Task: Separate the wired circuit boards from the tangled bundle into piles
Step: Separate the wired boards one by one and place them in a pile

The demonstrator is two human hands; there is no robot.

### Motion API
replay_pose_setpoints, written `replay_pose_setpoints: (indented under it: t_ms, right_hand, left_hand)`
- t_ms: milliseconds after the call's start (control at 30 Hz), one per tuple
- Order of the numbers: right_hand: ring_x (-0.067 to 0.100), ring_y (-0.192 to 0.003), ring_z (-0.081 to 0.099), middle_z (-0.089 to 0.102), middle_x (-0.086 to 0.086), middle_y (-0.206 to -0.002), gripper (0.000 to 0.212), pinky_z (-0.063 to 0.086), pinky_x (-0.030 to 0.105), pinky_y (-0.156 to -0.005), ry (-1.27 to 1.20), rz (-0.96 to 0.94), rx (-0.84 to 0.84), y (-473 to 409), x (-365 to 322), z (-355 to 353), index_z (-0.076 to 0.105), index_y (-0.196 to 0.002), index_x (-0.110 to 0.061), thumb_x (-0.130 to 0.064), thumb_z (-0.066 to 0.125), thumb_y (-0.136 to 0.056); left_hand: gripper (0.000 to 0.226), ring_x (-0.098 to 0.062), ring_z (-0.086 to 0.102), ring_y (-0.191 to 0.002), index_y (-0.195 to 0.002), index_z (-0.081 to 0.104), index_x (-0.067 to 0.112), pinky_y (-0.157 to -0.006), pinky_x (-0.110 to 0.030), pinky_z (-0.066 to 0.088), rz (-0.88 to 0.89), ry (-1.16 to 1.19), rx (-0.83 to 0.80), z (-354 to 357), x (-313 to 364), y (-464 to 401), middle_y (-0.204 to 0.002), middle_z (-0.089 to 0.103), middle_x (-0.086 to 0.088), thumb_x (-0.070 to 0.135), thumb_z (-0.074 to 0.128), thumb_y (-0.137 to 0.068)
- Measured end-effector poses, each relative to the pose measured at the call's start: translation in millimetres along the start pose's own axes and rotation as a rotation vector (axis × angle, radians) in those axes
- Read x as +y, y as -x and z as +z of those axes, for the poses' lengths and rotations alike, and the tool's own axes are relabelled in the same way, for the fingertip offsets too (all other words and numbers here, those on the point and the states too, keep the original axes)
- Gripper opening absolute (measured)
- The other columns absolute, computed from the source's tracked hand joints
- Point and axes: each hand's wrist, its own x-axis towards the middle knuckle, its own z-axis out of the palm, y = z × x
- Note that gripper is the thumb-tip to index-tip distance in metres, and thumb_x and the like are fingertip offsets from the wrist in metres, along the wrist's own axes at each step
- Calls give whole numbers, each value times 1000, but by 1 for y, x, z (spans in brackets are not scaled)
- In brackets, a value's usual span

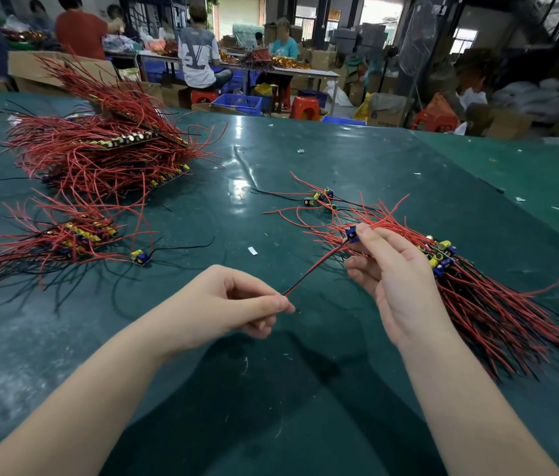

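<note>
My right hand [398, 280] pinches one board [352, 234], left hand [233, 300] pinches its wire [312, 267] end, above bare tabletop [305, 159]. Right pile [477, 290] partly hidden behind hand, cut off at edge.

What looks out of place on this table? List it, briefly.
One wired board lies alone on the green table, just off the near-left pile. A few more sit loose beyond the right bundle. Small white scraps dot the surface.
</note>
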Motion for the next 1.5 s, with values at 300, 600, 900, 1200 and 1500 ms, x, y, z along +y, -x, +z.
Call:
replay_pose_setpoints:
  t_ms: [300,600,900,1200,1500]
  right_hand:
    - [7,-51,61,68,-7,-69,13,51,17,-52,75,19,-44,-1,4,0,67,-76,-19,-20,67,-89]
    - [17,-59,70,69,6,-65,15,55,21,-55,-134,74,19,-5,1,-3,63,-74,-9,-9,65,-89]
    - [14,-61,71,70,-1,-69,12,48,14,-45,-19,43,-21,-1,2,0,64,-76,-16,-15,66,-89]
    - [17,-62,71,74,1,-79,9,50,18,-49,101,34,-208,11,11,13,68,-91,-7,-13,70,-85]
    - [14,-59,69,73,0,-76,3,51,18,-51,149,46,-296,16,11,16,68,-82,-13,-13,70,-85]
  left_hand:
    - [11,-7,64,-61,-78,79,22,-64,-17,48,165,-219,-119,-1,0,2,-67,67,3,30,71,-76]
    - [20,-12,66,-64,-81,80,20,-66,-19,53,90,-98,-45,-2,-4,-1,-66,69,-1,35,71,-71]
    - [10,-5,68,-70,-88,77,22,-68,-14,50,42,-310,-87,-5,-8,-2,-74,74,2,25,68,-88]
    - [17,-7,65,-65,-88,75,17,-67,-14,49,166,-276,113,4,-10,-8,-69,72,-1,19,59,-94]
    - [18,-15,68,-63,-84,72,17,-68,-34,55,258,-249,289,6,-13,-11,-65,66,-1,13,58,-94]
